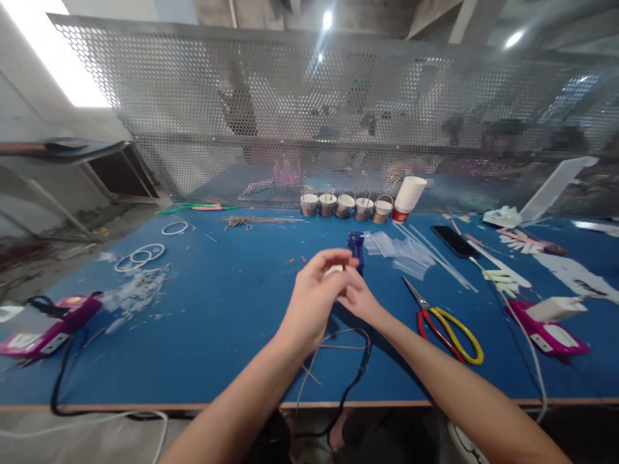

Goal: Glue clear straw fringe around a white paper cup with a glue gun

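My left hand is raised over the middle of the blue table with its fingers curled together. Close behind it, my right hand meets it at the fingertips, its fingers bent too. Something small and whitish shows between the fingers, too covered to name. Just beyond the hands stands a blue tool that looks like a glue gun. A thin pale cord lies looped below the hands, beside a black cable. Right of my right hand lie scissors with red and yellow handles.
Several small cup buckets and stacked paper cups line the back, before a perforated metal screen. White rings and scraps lie left. Clear strips, a phone and magenta power strips are also on the table.
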Tool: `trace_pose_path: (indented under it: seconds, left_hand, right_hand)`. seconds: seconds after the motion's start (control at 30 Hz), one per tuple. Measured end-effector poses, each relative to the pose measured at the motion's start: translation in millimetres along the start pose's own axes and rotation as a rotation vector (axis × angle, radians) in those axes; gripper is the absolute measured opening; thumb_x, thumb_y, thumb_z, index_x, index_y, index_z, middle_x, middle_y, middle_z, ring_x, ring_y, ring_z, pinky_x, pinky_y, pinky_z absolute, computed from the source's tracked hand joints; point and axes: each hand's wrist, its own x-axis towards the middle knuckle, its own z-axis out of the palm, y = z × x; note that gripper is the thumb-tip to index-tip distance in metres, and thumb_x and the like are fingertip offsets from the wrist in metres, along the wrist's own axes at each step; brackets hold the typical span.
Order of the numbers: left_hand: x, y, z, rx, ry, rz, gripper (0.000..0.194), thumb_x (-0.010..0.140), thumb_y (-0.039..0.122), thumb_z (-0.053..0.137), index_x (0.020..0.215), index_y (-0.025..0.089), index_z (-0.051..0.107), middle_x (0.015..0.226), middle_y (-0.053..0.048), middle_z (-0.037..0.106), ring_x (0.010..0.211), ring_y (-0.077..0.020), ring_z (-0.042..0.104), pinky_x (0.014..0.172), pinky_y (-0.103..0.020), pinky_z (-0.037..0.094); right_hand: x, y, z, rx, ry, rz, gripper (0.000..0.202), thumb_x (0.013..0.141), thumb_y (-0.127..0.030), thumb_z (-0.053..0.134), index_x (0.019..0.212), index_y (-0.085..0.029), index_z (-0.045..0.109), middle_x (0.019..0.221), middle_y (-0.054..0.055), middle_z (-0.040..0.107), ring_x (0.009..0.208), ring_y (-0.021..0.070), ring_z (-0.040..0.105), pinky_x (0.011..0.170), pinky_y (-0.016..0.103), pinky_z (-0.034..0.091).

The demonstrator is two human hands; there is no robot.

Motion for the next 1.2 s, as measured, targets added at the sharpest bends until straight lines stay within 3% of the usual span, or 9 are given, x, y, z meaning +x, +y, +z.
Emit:
trace_pose_path:
  seconds: [0.13, 0.33, 0.43, 0.5, 0.6, 0.7, 0.8, 1.0, 1.2]
  left_hand:
    - [55, 7, 5.2, 0.097, 0.061, 0.149, 0.022, 0.068, 0.007, 0.054, 0.088, 0.014, 0.058, 0.088, -0.002, 0.062, 0.057, -0.0068, 0.06, 0.048, -0.018, 0.046]
    - [93, -2, -48.1, 0.262, 0.099, 0.189, 0.012, 0.069, 0.014, 0.058, 0.081, 0.015, 0.06, 0.085, -0.001, 0.061, 0.062, -0.0081, 0.058, 0.053, -0.02, 0.046]
    - [94, -14, -74.1, 0.37, 0.014, 0.105, 0.009, 0.068, 0.017, 0.063, 0.077, 0.015, 0.063, 0.075, -0.001, 0.062, 0.061, -0.0108, 0.058, 0.055, -0.023, 0.047]
    - [89, -22, -85.8, 0.413, -0.069, 0.055, 0.013, 0.07, 0.021, 0.064, 0.082, 0.016, 0.065, 0.08, -0.003, 0.065, 0.069, -0.0132, 0.062, 0.063, -0.026, 0.05]
    - [77, -37, -94.9, 0.436, -0.193, -0.002, 0.039, 0.066, 0.022, 0.069, 0.104, 0.021, 0.061, 0.103, -0.007, 0.067, 0.092, -0.019, 0.064, 0.08, -0.034, 0.052]
    - [68, -49, -96.5, 0.585, -0.289, 0.02, 0.07, 0.063, 0.021, 0.072, 0.127, 0.021, 0.044, 0.124, -0.013, 0.057, 0.112, -0.0238, 0.058, 0.098, -0.043, 0.044]
    - [67, -55, -97.4, 0.65, -0.274, 0.058, 0.075, 0.066, 0.022, 0.067, 0.133, 0.017, 0.035, 0.128, -0.015, 0.053, 0.118, -0.0254, 0.053, 0.104, -0.045, 0.037]
    - [81, -51, -113.8, 0.545, -0.159, 0.001, 0.069, 0.066, 0.024, 0.059, 0.131, 0.015, 0.038, 0.123, -0.015, 0.058, 0.111, -0.0248, 0.058, 0.098, -0.042, 0.043]
    - [84, -51, -124.7, 0.625, -0.174, 0.062, 0.069, 0.063, 0.022, 0.061, 0.128, 0.015, 0.042, 0.13, -0.015, 0.053, 0.119, -0.0256, 0.053, 0.105, -0.04, 0.037]
  right_hand:
    - [-2, 3, -1, 0.066, 0.0, 0.008, 0.073, 0.065, -0.024, 0.071, 0.13, -0.02, 0.039, 0.122, 0.009, 0.059, 0.107, 0.0236, 0.059, 0.09, 0.037, 0.048]
    - [-5, 4, -2, 0.129, 0.038, 0.063, 0.079, 0.061, -0.024, 0.071, 0.133, -0.017, 0.037, 0.129, 0.013, 0.054, 0.108, 0.0235, 0.059, 0.092, 0.038, 0.048]
    - [-3, 3, 0, 0.15, 0.033, 0.068, 0.078, 0.062, -0.024, 0.071, 0.133, -0.018, 0.038, 0.126, 0.012, 0.056, 0.107, 0.0231, 0.06, 0.092, 0.038, 0.048]
    - [-2, 3, 2, 0.154, 0.029, 0.073, 0.078, 0.063, -0.025, 0.071, 0.133, -0.019, 0.038, 0.122, 0.011, 0.06, 0.104, 0.023, 0.062, 0.091, 0.038, 0.049]
    - [-1, 6, 3, 0.133, 0.021, 0.073, 0.08, 0.065, -0.028, 0.073, 0.135, -0.019, 0.036, 0.122, 0.011, 0.059, 0.102, 0.024, 0.063, 0.09, 0.04, 0.05]
    - [-1, 12, 4, 0.083, 0.023, 0.04, 0.08, 0.065, -0.026, 0.073, 0.135, -0.022, 0.037, 0.133, 0.011, 0.052, 0.112, 0.0254, 0.057, 0.095, 0.042, 0.047]
    - [-1, 15, 5, 0.095, -0.003, 0.0, 0.079, 0.065, -0.022, 0.071, 0.135, -0.024, 0.036, 0.138, 0.011, 0.047, 0.118, 0.0244, 0.054, 0.097, 0.041, 0.046]
    - [0, 17, 3, 0.099, -0.01, 0.011, 0.069, 0.069, -0.02, 0.063, 0.133, -0.023, 0.038, 0.137, 0.013, 0.048, 0.12, 0.0255, 0.052, 0.095, 0.043, 0.048]
    - [0, 17, 5, 0.042, -0.035, -0.005, 0.061, 0.071, -0.02, 0.059, 0.13, -0.021, 0.042, 0.134, 0.014, 0.051, 0.117, 0.0247, 0.055, 0.092, 0.042, 0.05]
